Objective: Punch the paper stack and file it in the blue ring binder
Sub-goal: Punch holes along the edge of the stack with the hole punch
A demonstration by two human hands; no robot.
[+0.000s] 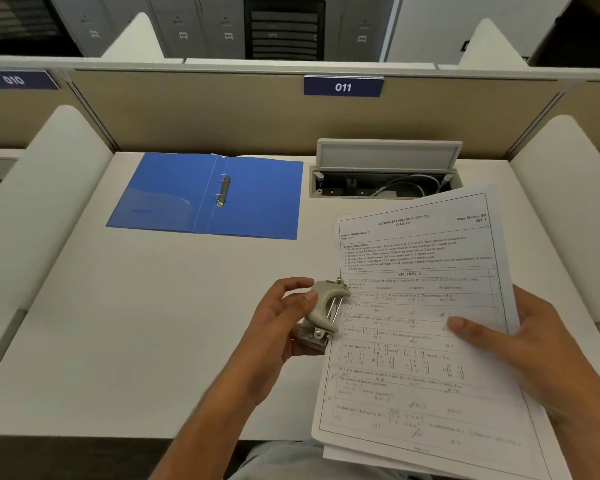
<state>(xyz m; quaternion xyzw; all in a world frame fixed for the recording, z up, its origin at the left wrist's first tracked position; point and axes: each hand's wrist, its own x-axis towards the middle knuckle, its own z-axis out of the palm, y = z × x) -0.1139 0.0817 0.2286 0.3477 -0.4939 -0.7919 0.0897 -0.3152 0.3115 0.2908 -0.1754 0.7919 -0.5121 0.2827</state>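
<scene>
The blue ring binder (174, 197) lies open and flat at the back left of the white desk (118, 323), its two metal rings (223, 190) on the spine. My right hand (520, 351) holds the printed paper stack (420, 341) above the desk's front right, thumb on top of the top sheet. My left hand (278, 327) grips a grey hole punch (323, 315) lifted off the desk, set against the stack's left edge around mid-height. Whether the sheets sit inside the punch slot is not clear.
An open cable box (385, 174) with its lid raised and wires inside is sunk into the desk at the back right. Beige partition walls (187, 109) and white side dividers enclose the desk. A label reading 011 (343, 86) hangs on the back partition.
</scene>
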